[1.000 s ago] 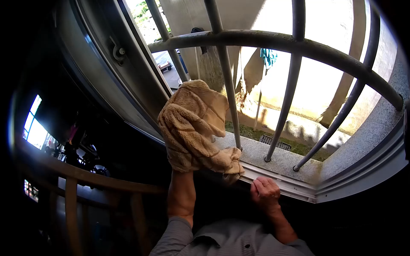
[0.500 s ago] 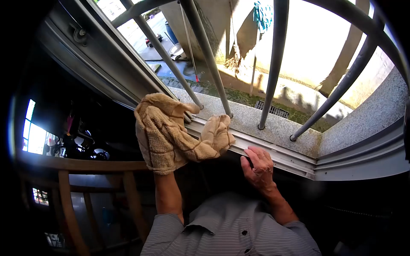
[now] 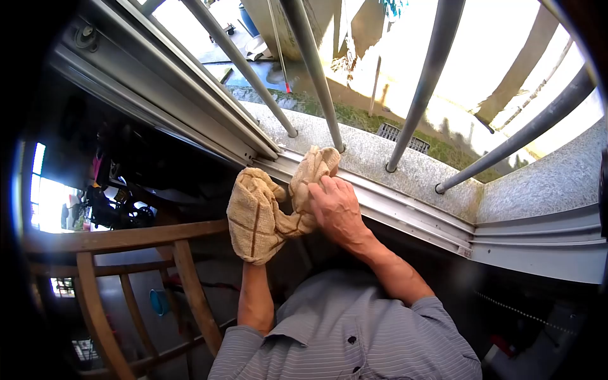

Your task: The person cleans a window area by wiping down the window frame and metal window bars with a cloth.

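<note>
A tan towel (image 3: 256, 215) with brown stripes is bunched up at the near edge of the window track (image 3: 405, 218). It wraps over my left hand (image 3: 254, 271), hiding the fingers, with only the wrist and forearm showing below; the hand holds the towel in a rounded bunch. My right hand (image 3: 337, 209) is closed on the towel's other end, its fingers pressed into the folds just above the track. Slack cloth hangs between both hands.
Grey metal bars (image 3: 316, 76) rise from the speckled stone sill (image 3: 370, 158) beyond the track. A sliding window frame (image 3: 171, 95) slants along the left. Below it stands a wooden railing (image 3: 139, 235). Outside lie a drain grate (image 3: 402, 137) and a wall.
My right hand has left the track, moved left and taken hold of the towel's loose end. My left hand, wrapped in the towel, has moved slightly down and right, off the frame.
</note>
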